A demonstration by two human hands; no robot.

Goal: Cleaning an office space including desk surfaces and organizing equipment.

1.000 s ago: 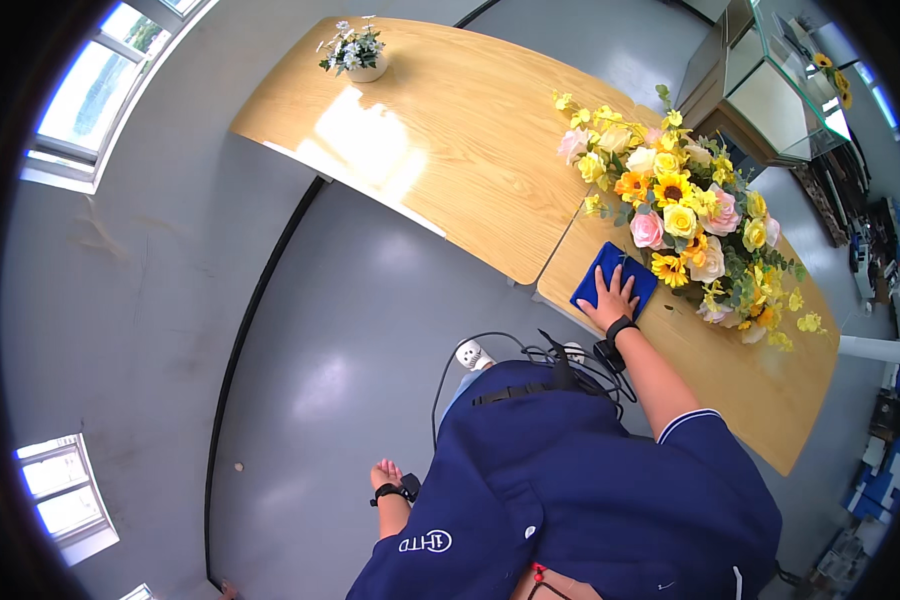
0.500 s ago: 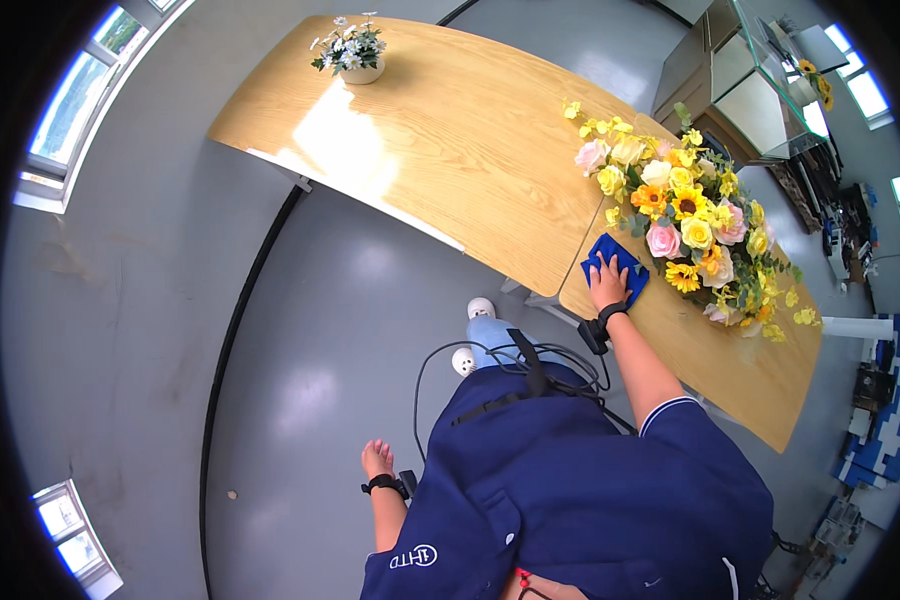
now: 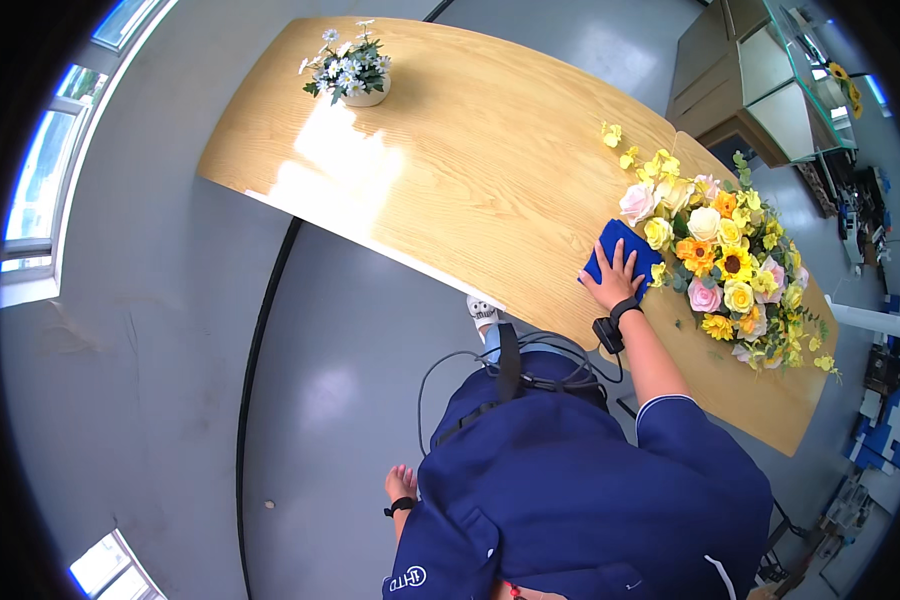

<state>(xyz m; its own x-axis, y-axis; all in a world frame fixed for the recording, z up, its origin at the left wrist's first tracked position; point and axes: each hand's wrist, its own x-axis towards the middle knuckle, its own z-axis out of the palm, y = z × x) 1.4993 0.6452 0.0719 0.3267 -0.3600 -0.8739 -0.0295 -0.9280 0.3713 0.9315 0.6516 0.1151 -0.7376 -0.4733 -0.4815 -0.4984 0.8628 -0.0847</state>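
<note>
Head view, looking down on a person in a dark blue top standing at a long, curved wooden table [image 3: 450, 150]. The right hand [image 3: 615, 282] lies flat, fingers spread, pressed palm-down on a blue cloth [image 3: 620, 255]; it pins the cloth against the tabletop rather than pinching it. A black band [image 3: 610, 325] circles the right wrist. The blue cloth rests on the table near its front edge, at about 2 o'clock from the person's body. Just beside the cloth, at its 3 o'clock, lies a large arrangement of yellow, orange, pink and white flowers [image 3: 730, 270]; the nearest blooms touch or overlap the cloth's far edge. The left hand [image 3: 401, 484] hangs low beside the body over the grey floor [image 3: 170, 350], holding nothing, its fingers too small to tell whether curled or loose. A small pot of white daisies [image 3: 350, 75] stands well apart, toward 11 o'clock.
</note>
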